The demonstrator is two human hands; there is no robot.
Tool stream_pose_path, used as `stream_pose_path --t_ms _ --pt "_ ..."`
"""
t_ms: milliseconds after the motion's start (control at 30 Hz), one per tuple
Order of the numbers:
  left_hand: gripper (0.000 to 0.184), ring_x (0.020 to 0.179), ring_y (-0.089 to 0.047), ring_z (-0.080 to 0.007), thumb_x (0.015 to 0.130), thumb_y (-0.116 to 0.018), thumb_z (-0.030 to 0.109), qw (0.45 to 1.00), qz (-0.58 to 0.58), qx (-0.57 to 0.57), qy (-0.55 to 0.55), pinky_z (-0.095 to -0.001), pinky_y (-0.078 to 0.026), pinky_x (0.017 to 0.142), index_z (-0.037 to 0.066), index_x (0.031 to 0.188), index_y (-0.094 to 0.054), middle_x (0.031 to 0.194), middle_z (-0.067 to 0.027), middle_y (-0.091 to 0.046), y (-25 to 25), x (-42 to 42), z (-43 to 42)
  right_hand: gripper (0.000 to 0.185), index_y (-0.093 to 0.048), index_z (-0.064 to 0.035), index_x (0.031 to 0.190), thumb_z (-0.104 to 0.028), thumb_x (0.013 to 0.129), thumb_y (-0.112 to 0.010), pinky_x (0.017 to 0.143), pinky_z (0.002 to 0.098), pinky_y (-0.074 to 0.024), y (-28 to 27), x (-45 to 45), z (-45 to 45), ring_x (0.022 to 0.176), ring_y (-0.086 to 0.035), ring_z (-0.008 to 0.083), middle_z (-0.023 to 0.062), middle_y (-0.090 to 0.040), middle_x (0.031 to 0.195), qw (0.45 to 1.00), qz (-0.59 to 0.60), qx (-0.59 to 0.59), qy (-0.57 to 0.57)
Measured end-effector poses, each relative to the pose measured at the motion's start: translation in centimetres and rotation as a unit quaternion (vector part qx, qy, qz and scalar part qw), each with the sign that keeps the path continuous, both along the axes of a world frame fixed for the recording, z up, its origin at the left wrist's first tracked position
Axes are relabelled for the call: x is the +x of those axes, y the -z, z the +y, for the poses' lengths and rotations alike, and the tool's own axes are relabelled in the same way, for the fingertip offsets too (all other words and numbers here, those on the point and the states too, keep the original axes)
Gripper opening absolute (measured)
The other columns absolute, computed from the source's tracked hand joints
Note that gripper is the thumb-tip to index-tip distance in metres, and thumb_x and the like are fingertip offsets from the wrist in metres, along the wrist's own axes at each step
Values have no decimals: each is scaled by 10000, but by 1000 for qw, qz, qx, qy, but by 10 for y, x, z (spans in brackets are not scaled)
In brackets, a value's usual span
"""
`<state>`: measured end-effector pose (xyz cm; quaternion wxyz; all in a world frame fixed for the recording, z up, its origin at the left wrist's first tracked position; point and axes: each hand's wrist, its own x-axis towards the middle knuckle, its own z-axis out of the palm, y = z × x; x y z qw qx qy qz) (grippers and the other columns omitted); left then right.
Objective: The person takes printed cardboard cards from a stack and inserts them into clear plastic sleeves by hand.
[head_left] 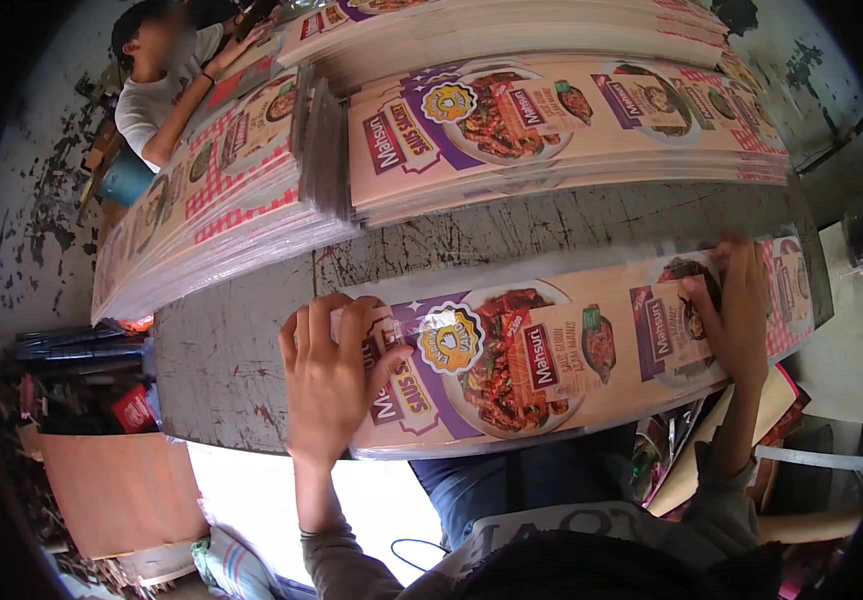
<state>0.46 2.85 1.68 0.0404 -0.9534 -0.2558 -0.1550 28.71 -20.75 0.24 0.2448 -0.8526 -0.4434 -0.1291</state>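
Note:
A long printed sauce sheet (601, 350) with food pictures and a glossy clear plastic cover lies across the near edge of the grey table, with what may be more sheets under it. My left hand (331, 375) grips its left end, fingers curled over the far corner and thumb on the printed face. At the other end my right hand (736, 315) holds the sheet, fingers at the far edge and thumb on top. The clear plastic shows along the far and near edges. The undersides of both hands are hidden.
A stack of similar printed sheets (571, 130) stands beyond the scratched table top (241, 350). Another plastic-covered stack (221, 180) is at the left, and a taller pile (511, 45) stands behind. A co-worker (156, 90) in a white shirt is at the far left.

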Motion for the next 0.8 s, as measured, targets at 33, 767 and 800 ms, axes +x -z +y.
stream_pose_path --t_ms 33,767,800 --pt "514 943 -523 -298 719 -687 423 1000 -1 3 2 -454 -376 863 38 1038 -568 1002 -128 -532 -2 -1 6 458 -467 22 1004 -331 774 -645 766 414 -342 -1 1 -1 849 -442 331 148 -462 906 1000 -1 3 2" --pt "214 707 -533 -200 751 -713 189 954 -151 -243 84 -336 -319 834 56 756 -546 711 -37 -539 18 2 47 379 -490 -26 967 -182 704 -716 770 383 -380 7 18 -10 888 -467 311 112 -526 999 997 68 24 -19" --pt "213 704 -533 -200 748 -715 192 955 -153 -241 79 -339 -320 834 58 749 -550 706 -36 -537 18 2 46 375 -491 -26 968 -174 704 -714 761 379 -381 7 18 -10 882 -468 304 110 -527 997 997 69 23 -15"
